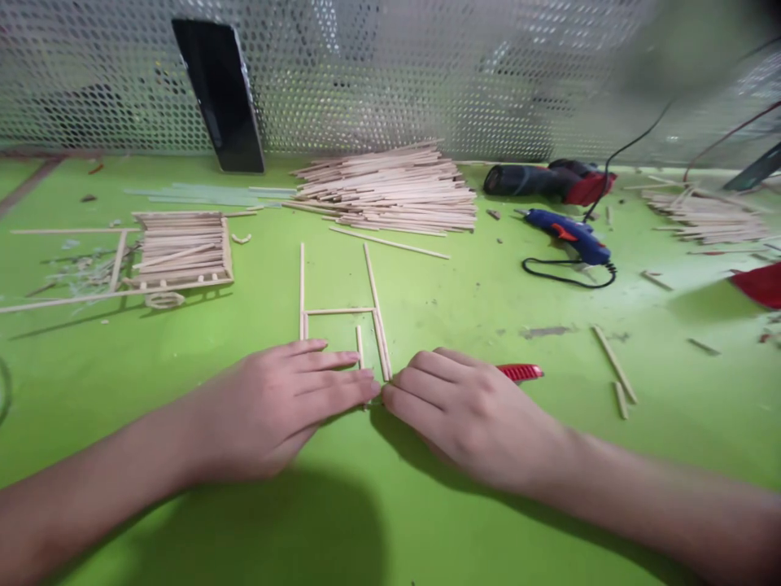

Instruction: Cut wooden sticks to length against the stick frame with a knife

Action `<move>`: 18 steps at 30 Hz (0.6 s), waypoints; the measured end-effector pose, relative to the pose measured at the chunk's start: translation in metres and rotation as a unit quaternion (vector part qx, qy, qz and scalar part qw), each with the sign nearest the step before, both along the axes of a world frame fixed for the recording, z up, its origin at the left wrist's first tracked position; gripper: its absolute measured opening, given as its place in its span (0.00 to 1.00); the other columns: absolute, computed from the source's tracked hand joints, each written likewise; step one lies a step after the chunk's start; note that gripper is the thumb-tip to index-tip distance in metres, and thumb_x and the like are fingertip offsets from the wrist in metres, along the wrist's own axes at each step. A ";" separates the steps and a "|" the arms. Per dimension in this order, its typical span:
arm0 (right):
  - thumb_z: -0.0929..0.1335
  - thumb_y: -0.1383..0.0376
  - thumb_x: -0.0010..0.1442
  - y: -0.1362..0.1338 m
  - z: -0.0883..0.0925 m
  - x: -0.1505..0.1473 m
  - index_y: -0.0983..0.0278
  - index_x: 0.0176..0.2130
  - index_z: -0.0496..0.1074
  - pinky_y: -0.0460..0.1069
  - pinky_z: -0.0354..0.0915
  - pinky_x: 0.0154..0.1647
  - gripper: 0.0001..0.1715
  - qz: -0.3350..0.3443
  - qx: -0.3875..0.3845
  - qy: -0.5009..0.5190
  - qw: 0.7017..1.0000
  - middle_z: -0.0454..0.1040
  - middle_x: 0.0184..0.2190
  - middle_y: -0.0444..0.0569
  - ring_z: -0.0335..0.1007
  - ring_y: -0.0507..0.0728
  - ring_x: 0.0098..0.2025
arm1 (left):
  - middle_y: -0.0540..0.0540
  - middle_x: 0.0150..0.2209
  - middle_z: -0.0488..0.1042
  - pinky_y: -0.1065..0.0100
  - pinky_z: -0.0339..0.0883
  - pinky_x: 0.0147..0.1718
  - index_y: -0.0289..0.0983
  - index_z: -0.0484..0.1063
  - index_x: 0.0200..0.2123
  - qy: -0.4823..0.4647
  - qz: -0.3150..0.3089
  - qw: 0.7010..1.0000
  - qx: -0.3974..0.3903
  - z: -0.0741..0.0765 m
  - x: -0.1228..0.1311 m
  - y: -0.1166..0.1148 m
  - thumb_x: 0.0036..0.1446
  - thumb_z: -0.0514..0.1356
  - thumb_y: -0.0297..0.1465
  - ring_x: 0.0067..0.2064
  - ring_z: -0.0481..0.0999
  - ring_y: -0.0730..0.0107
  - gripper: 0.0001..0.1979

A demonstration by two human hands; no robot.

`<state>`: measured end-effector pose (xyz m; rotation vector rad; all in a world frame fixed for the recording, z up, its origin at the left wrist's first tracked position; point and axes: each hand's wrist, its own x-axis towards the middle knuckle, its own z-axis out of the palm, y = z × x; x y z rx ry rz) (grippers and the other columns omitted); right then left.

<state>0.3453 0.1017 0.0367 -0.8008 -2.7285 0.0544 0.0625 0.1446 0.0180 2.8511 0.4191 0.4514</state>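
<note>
On the green table lies an H-shaped frame of thin wooden sticks, its crossbar [338, 311] joining two longer uprights. My left hand [274, 403] lies nearly flat over the frame's lower left part, fingers stretched out. A short wooden stick [359, 346] shows beside its fingertips, partly covered. My right hand [464, 407] is closed, its fingers pressed together by the lower end of the right upright [378, 317]. Whatever those fingers pinch is hidden. A red-handled tool [521, 372], perhaps a cutter, pokes out behind my right hand.
A pile of wooden sticks [390, 191] lies at the back, near a leaning phone [223, 98]. A built stick panel [183, 248] is on the left. To the right lie a blue glue gun [567, 233], a black-and-red tool [543, 179] and another stick pile [704, 213].
</note>
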 end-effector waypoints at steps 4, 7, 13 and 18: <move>0.61 0.72 0.77 -0.001 -0.001 -0.002 0.69 0.43 0.77 0.54 0.59 0.39 0.16 -0.004 0.005 0.011 1.000 0.75 0.34 0.48 0.62 0.58 0.36 | 0.54 0.68 0.73 0.54 0.60 0.71 0.43 0.67 0.69 0.001 -0.013 1.000 -0.017 0.000 0.000 0.000 0.79 0.50 0.35 0.68 0.75 0.60 0.20; 0.60 0.72 0.77 0.000 -0.002 -0.004 0.69 0.41 0.77 0.53 0.58 0.39 0.17 -0.002 0.010 0.007 1.000 0.74 0.34 0.48 0.61 0.58 0.36 | 0.56 0.69 0.72 0.55 0.55 0.75 0.45 0.68 0.69 0.001 -0.005 1.000 -0.024 0.000 -0.001 0.000 0.80 0.51 0.36 0.70 0.73 0.61 0.20; 0.60 0.71 0.78 0.001 -0.004 -0.006 0.68 0.41 0.76 0.53 0.58 0.40 0.17 -0.003 0.007 -0.008 1.000 0.75 0.34 0.47 0.62 0.58 0.37 | 0.51 0.68 0.75 0.55 0.50 0.78 0.43 0.67 0.70 0.008 0.037 0.998 -0.041 -0.004 -0.006 -0.007 0.79 0.49 0.34 0.70 0.72 0.64 0.22; 0.61 0.70 0.77 0.002 -0.003 -0.007 0.68 0.42 0.76 0.53 0.59 0.41 0.16 0.002 0.009 -0.022 1.000 0.76 0.35 0.48 0.63 0.58 0.37 | 0.44 0.65 0.77 0.51 0.63 0.73 0.37 0.67 0.70 0.022 0.056 0.998 -0.027 0.001 -0.006 -0.009 0.78 0.48 0.35 0.66 0.77 0.58 0.23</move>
